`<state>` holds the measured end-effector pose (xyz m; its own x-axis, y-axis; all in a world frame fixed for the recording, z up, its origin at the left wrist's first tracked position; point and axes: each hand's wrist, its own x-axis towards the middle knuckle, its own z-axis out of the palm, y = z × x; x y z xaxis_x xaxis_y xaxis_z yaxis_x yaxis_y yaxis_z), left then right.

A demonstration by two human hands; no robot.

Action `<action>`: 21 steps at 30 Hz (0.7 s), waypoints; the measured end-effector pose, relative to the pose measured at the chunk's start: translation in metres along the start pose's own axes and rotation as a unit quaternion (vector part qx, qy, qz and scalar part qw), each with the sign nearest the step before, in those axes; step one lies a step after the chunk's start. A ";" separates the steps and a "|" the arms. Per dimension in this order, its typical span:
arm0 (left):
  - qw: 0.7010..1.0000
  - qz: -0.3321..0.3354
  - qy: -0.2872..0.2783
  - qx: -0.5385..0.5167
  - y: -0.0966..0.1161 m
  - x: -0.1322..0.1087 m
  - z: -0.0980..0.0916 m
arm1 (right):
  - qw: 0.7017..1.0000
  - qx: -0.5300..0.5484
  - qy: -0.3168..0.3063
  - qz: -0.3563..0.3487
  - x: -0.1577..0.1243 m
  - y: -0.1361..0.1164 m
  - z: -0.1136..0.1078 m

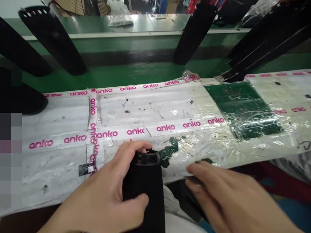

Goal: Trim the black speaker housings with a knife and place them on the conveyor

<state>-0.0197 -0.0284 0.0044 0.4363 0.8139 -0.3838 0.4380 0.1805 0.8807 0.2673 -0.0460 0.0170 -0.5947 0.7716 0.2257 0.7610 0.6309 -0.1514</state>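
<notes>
My left hand (109,194) is wrapped round a black plastic column (145,184) that stands upright at the near edge of the bench; its open top end shows small holes. My right hand (225,197) is just right of the column, fingers extended and together, fingertips resting on the bench's near edge over something dark that I cannot make out. It does not touch the column.
The bench top (60,123) is covered in white foam sheet, clear film and pink "anko" tape. Several tall black columns (53,42) lean on the green conveyor (136,71) behind. A green patch (240,106) shows under film at right.
</notes>
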 end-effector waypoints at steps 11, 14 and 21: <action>0.987 0.060 -0.051 -0.143 -0.019 0.019 0.001 | 0.997 -0.051 0.038 -0.041 0.013 -0.014 0.034; 0.984 0.065 -0.054 -0.156 -0.021 0.020 0.001 | 0.998 -0.047 0.033 -0.038 0.015 -0.014 0.034; 0.989 0.047 -0.043 -0.134 -0.021 0.019 -0.003 | 0.999 -0.017 0.021 -0.018 0.016 -0.018 0.036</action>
<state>-0.0231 -0.0151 -0.0200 0.5355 0.7858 -0.3093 0.1730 0.2564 0.9509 0.2352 -0.0419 -0.0113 -0.6115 0.7432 0.2713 0.7478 0.6550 -0.1089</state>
